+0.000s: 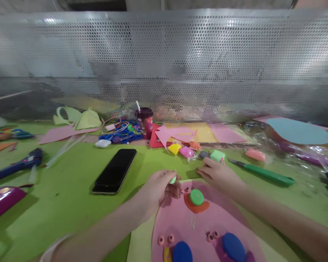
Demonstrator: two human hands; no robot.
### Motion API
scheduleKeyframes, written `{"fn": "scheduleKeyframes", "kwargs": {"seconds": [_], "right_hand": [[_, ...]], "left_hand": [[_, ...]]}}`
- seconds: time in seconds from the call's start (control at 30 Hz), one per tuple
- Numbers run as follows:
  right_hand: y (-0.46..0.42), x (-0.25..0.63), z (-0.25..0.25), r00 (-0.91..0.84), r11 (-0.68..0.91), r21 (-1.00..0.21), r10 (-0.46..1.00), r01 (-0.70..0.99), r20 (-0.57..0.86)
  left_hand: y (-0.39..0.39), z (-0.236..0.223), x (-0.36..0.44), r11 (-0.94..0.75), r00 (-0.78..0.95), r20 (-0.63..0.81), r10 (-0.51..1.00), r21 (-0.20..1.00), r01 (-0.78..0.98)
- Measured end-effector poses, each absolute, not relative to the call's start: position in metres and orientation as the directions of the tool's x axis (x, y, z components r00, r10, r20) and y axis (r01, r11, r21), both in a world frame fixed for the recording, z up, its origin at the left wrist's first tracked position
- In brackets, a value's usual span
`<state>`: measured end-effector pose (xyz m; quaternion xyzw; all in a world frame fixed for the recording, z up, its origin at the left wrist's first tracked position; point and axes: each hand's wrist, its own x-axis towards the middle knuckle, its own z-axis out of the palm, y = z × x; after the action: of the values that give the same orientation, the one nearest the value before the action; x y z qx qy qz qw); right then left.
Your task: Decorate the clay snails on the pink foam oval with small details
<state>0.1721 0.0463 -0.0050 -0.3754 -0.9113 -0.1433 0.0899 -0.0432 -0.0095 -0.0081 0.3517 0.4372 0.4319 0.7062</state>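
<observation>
My left hand (164, 187) is closed, pinching a small light green piece of clay (173, 180) above the top edge of a pink oval sheet (169, 218). On that sheet a snail shape has an orange body (190, 206) and a green bottle cap (196, 197) as its shell. Lower down, two more snail shapes carry blue caps (182, 251) and stalked eyes. My right hand (215, 173) rests beyond the sheet with fingers bent together, beside a light green clay block (217, 155) and a grey lump (203, 155); its fingertips are partly hidden.
A black phone (115, 171) lies to the left, near a glue gun (19, 165). A green utility knife (262, 173) with its blade out lies right. Behind stand a drink cup (144, 122), blue scissors (120, 136), coloured paper and a perforated metal panel (164, 47).
</observation>
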Motion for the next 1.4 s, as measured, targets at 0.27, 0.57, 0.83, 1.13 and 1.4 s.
{"fn": "scheduleKeyframes", "kwargs": {"seconds": [0.27, 0.57, 0.83, 1.13, 1.4], "right_hand": [[0.042, 0.178, -0.004, -0.749, 0.691, 0.289, 0.623, 0.662, 0.227], [0.044, 0.177, -0.008, -0.762, 0.717, 0.261, 0.590, 0.646, 0.265], [0.044, 0.175, -0.008, -0.791, 0.738, 0.291, 0.531, 0.608, 0.305], [0.044, 0.176, -0.007, -0.788, 0.759, 0.244, 0.521, 0.604, 0.328], [0.044, 0.178, -0.008, -0.796, 0.775, 0.241, 0.489, 0.584, 0.358]], "left_hand": [[-0.008, -0.007, -0.042, 0.371, 0.237, -0.307, 0.922, 0.875, -0.311], [-0.009, -0.009, -0.044, 0.361, 0.228, -0.300, 0.926, 0.880, -0.308], [-0.013, 0.001, -0.042, 0.387, 0.221, -0.335, 0.916, 0.884, -0.263], [-0.012, 0.000, -0.043, 0.369, 0.239, -0.313, 0.919, 0.896, -0.247], [-0.015, 0.004, -0.042, 0.384, 0.229, -0.334, 0.914, 0.894, -0.230]]}}
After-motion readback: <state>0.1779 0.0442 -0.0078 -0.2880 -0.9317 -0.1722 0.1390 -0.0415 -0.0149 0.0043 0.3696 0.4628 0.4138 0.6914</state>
